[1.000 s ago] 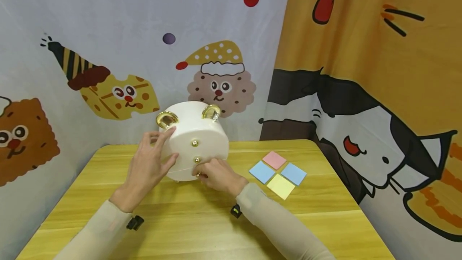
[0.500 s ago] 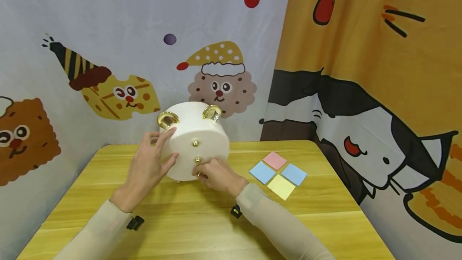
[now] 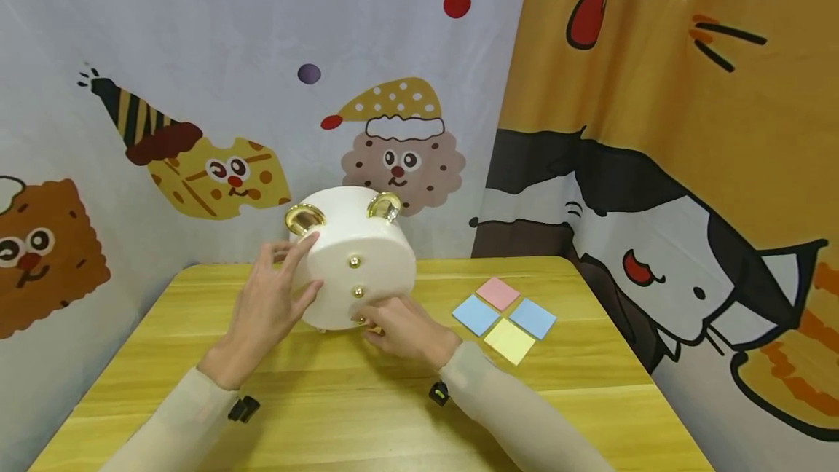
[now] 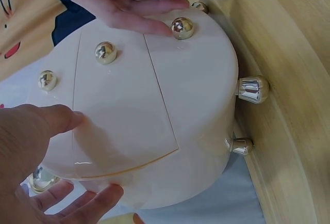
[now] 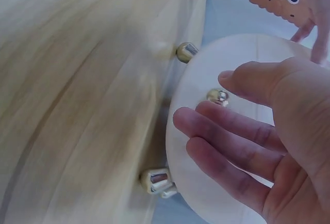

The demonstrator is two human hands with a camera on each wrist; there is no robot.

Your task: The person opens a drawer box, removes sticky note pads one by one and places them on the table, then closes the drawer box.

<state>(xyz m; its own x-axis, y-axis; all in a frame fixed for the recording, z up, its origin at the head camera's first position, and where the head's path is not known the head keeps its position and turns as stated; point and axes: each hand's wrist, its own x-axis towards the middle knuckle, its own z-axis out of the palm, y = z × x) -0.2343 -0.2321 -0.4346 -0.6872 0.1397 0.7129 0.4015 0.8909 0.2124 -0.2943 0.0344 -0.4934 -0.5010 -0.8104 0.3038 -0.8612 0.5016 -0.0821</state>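
Observation:
A white, round-fronted drawer box (image 3: 383, 257) with gold ears and gold feet stands upright on the table. Three gold knobs run down its front, among them the middle knob (image 4: 105, 52) and bottom knob (image 4: 182, 28); thin seams divide the face into drawers, all looking flush. My left hand (image 3: 258, 308) grips the box's left edge, thumb on the front and fingers along the side. Around the bottom knob hovers my right hand (image 3: 409, 330); in the right wrist view its thumb and loosely bent fingers stand apart, the knob between them. Whether a fingertip touches the knob is unclear.
To the right of the box, sticky notes lie on the wooden table (image 3: 367, 414): a pink one (image 3: 498, 293), a yellow one (image 3: 510, 341), and two blue ones, left (image 3: 475, 315) and right (image 3: 533, 318). Behind the table hangs a cartoon-printed curtain (image 3: 216, 28).
My right hand has loosened from the bottom knob and shifted slightly right. A thin seam seen low on the front one second ago no longer shows in the head view. My left hand stays put.

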